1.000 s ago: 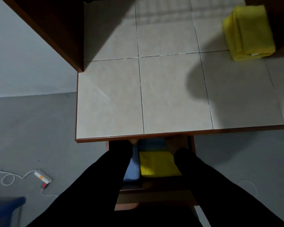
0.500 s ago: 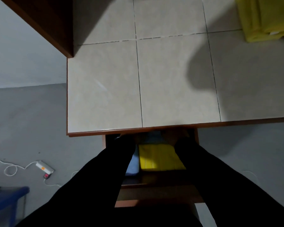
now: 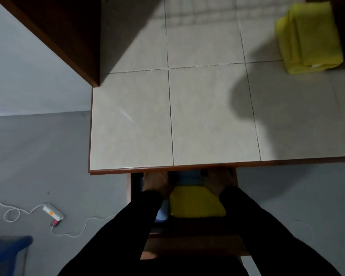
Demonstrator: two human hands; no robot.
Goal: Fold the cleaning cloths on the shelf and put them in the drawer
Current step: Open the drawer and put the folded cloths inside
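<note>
Both hands down inside open drawer (image 3: pixel 189 239), under front lip of tiled shelf (image 3: pixel 207 120). Left hand (image 3: pixel 155 182): back of hand visible, fingertips run under shelf edge, hidden; can't tell if fingers are curled or flat. Right hand (image 3: pixel 214 181): same, dim, fingers lost in shadow under the edge; grip can't be told. Black sleeves cover both forearms to the wrist.

Between the hands: folded yellow cloth (image 3: pixel 196 202) lying flat in drawer, its right side touching or just under right wrist, can't say which. Blue cloth (image 3: pixel 188 176) beyond it, betw. the two hands, mostly hidden by shelf lip; a paler blue strip also shows just right of left sleeve, partly covered by it. Whether one cloth or two, unclear.

Far fwd and right of right hand: stack of folded yellow cloths (image 3: pixel 309 34) on shelf, near back right corner. Small white tag at its near edge, too small to read.

Left of left hand, on grey floor: white power strip (image 3: pixel 53 212) w/ orange mark, white cable looped beside it, red plug-like bit at near end. No legible writing. Blue object (image 3: pixel 8 248) at bottom left, cut off by frame, can't identify.
</note>
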